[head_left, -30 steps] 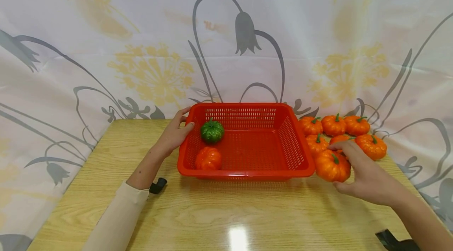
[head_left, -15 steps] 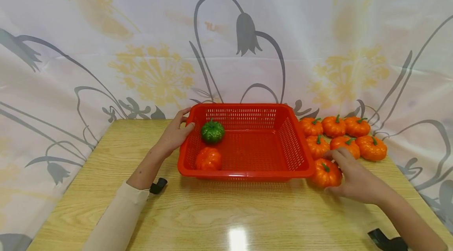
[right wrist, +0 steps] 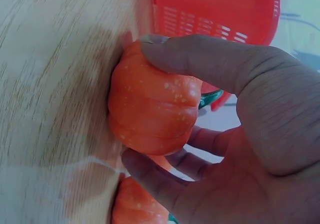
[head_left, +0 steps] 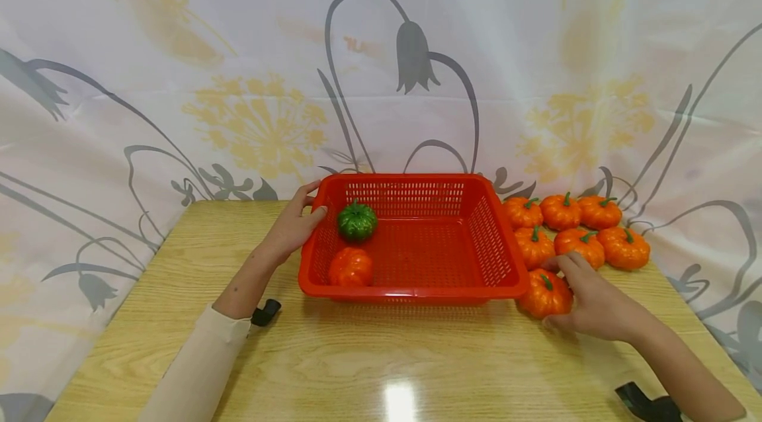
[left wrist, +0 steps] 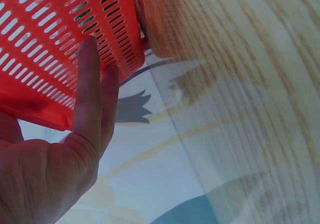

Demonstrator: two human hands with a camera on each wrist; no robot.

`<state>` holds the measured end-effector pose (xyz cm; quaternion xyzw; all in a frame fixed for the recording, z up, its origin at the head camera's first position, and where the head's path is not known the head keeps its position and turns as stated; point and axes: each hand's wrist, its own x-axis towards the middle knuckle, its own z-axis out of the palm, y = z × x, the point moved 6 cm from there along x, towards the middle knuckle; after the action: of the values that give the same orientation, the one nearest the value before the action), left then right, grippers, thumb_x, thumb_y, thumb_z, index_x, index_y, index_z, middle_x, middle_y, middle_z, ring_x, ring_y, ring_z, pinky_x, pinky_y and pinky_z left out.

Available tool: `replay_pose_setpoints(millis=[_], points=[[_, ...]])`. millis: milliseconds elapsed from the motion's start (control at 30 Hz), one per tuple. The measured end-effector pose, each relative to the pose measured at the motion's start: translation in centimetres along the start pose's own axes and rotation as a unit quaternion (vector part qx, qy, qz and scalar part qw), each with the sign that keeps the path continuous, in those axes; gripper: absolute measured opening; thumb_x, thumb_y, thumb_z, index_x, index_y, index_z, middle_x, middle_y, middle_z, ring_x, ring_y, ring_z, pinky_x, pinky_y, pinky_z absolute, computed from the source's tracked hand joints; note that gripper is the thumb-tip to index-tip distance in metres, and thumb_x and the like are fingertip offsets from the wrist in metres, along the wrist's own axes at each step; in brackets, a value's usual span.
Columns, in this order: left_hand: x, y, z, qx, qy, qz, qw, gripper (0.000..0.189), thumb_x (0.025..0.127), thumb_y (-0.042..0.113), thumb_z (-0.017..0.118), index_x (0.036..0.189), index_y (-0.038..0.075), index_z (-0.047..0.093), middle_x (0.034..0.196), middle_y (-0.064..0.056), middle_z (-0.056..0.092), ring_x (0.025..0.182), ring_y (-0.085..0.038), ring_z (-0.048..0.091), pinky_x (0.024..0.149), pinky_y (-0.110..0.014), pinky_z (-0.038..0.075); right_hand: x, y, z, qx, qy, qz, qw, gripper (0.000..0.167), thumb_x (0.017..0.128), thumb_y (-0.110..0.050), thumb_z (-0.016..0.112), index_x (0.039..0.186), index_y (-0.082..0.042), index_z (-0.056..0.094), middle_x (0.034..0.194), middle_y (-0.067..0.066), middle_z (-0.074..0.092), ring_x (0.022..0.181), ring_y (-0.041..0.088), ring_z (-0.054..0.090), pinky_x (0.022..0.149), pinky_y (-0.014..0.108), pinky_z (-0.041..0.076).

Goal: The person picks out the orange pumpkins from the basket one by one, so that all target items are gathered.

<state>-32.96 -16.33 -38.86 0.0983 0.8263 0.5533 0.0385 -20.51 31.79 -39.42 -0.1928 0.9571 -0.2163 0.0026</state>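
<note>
My left hand (head_left: 293,227) holds the left side of a red perforated plastic basket (head_left: 411,292), its thumb over the rim. In the left wrist view, straight fingers (left wrist: 89,94) lie along the slotted outer wall. Inside the basket, a green ribbed pumpkin (head_left: 357,221) sits behind an orange one (head_left: 351,268), both at the left end. My right hand (head_left: 601,303) grips a small orange pumpkin (head_left: 544,294) with a green stem, close by the basket's front right corner. In the right wrist view, thumb and fingers span this pumpkin (right wrist: 152,104), which appears to rest on the table.
Several more orange pumpkins (head_left: 562,211) stand in two rows right of the basket, behind my right hand. The wooden table (head_left: 333,362) ends at a flower-patterned cloth (head_left: 238,65). A black strap piece (head_left: 649,402) shows at my right wrist, another (head_left: 266,313) by the left.
My right hand has moved the pumpkin left and down, beside the basket's front right corner, uncovering a pumpkin behind. In the last half second it has barely shifted. The left hand and basket stay put.
</note>
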Motion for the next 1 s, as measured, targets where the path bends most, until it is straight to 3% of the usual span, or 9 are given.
replay_pose_setpoints(millis=[200, 400, 567, 667, 800, 900, 1000], points=[[0.0, -0.1, 0.0, -0.002, -0.002, -0.003, 1.0000, 0.067, 0.112, 0.019, 0.051, 0.171, 0.014, 0.020, 0.147, -0.027, 0.048, 0.116, -0.044, 0.068, 0.087, -0.045, 0.065, -0.1, -0.1, -0.1, 0.000, -0.013, 0.012, 0.9998, 0.080, 0.070, -0.034, 0.100, 0.130, -0.003, 0.057, 0.124, 0.019, 0.052, 0.108, 0.037, 0.061, 0.087, 0.057, 0.055], [0.1, -0.2, 0.0, 0.002, -0.001, -0.007, 1.0000, 0.066, 0.112, 0.019, 0.051, 0.171, 0.015, 0.020, 0.146, -0.027, 0.048, 0.117, -0.044, 0.067, 0.088, -0.046, 0.064, -0.5, -1.1, -1.6, -0.010, -0.012, 0.000, 0.9999, 0.087, 0.073, -0.031, 0.099, 0.139, 0.003, 0.054, 0.131, 0.023, 0.050, 0.105, 0.034, 0.063, 0.081, 0.048, 0.057], [0.1, 0.0, 0.0, 0.006, -0.001, -0.004, 1.0000, 0.066, 0.112, 0.020, 0.051, 0.170, 0.014, 0.021, 0.146, -0.027, 0.049, 0.118, -0.044, 0.067, 0.090, -0.047, 0.064, -0.8, -2.8, -3.9, -0.050, 0.032, -0.023, 0.9980, 0.067, 0.079, -0.014, 0.091, 0.136, -0.001, 0.059, 0.129, 0.018, 0.054, 0.106, 0.035, 0.061, 0.081, 0.051, 0.056], [0.1, 0.1, 0.1, 0.005, -0.002, -0.005, 1.0000, 0.066, 0.112, 0.020, 0.051, 0.170, 0.015, 0.021, 0.147, -0.026, 0.049, 0.119, -0.044, 0.066, 0.091, -0.048, 0.064, -0.8, -4.5, -5.0, -0.064, 0.070, -0.043, 0.9946, 0.056, 0.081, -0.007, 0.085, 0.133, -0.006, 0.063, 0.128, 0.010, 0.058, 0.106, 0.030, 0.063, 0.082, 0.042, 0.056], [0.0, 0.0, 0.0, 0.003, -0.002, -0.006, 1.0000, 0.066, 0.112, 0.020, 0.051, 0.171, 0.015, 0.020, 0.148, -0.026, 0.048, 0.120, -0.044, 0.066, 0.091, -0.048, 0.064, -0.2, -7.4, -5.5, -0.027, 0.092, -0.078, 0.9923, 0.052, 0.085, -0.003, 0.082, 0.133, -0.012, 0.065, 0.129, 0.002, 0.059, 0.110, 0.027, 0.066, 0.090, 0.023, 0.055], [0.0, 0.0, 0.0, 0.004, -0.002, -0.006, 1.0000, 0.067, 0.112, 0.021, 0.051, 0.171, 0.016, 0.020, 0.149, -0.026, 0.048, 0.120, -0.044, 0.066, 0.091, -0.047, 0.064, 0.7, -9.5, -5.3, 0.005, 0.079, -0.088, 0.9929, 0.051, 0.086, -0.001, 0.079, 0.133, -0.013, 0.064, 0.130, 0.001, 0.060, 0.113, 0.028, 0.068, 0.095, 0.030, 0.059], [0.0, 0.0, -0.1, 0.004, -0.001, -0.006, 1.0000, 0.067, 0.112, 0.021, 0.051, 0.171, 0.016, 0.020, 0.149, -0.027, 0.048, 0.119, -0.044, 0.067, 0.090, -0.047, 0.064, 1.9, -11.2, -4.8, 0.011, 0.067, -0.092, 0.9935, 0.051, 0.086, -0.002, 0.077, 0.134, -0.014, 0.064, 0.132, 0.002, 0.062, 0.114, 0.028, 0.068, 0.092, 0.050, 0.060]])
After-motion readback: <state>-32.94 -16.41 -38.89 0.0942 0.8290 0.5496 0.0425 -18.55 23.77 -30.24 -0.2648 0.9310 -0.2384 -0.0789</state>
